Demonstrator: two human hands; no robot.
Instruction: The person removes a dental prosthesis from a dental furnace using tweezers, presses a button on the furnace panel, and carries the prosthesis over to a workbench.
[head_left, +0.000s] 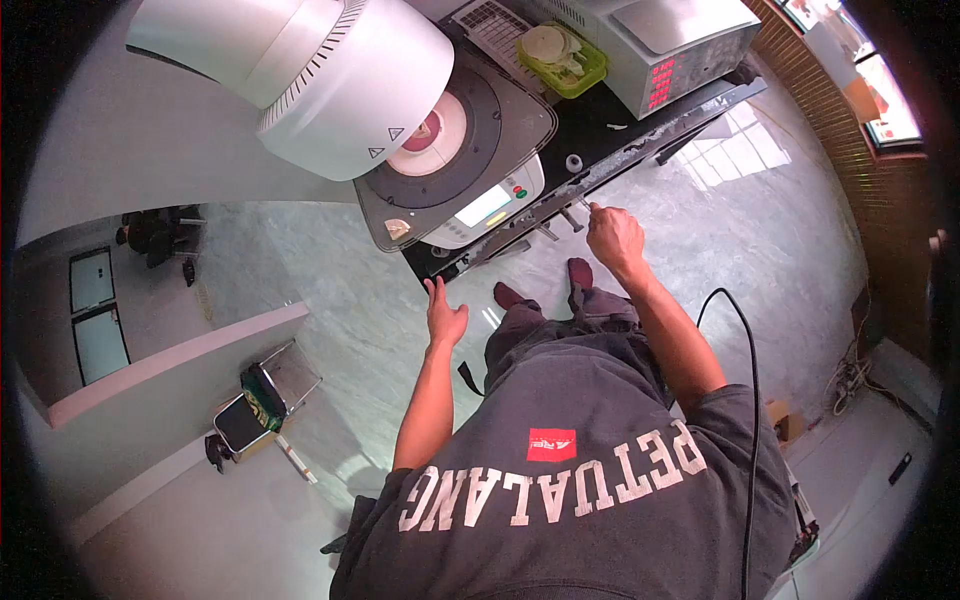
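Observation:
My left hand point(446, 318) is at the near left corner of a black table point(590, 120). Its fingers are stretched out, with the tips at or just by the edge. My right hand point(615, 238) is closed near the table's front edge, beside a short metal bar point(571, 219) sticking out there. What its fingers hold, if anything, is hidden. Behind the left hand on the table stands a machine with a white rounded head point(360, 90), a dark round platform point(470, 155) and a lit screen point(484, 207). A pale ring with a reddish centre sits under the head.
A green tray point(590, 78) of pale round pieces and a grey box with red digits point(690, 60) stand farther back. A small round piece point(573, 162) lies near the edge. A low wall point(180, 365) and a chair point(240, 422) are left. A black cable point(750, 350) hangs right.

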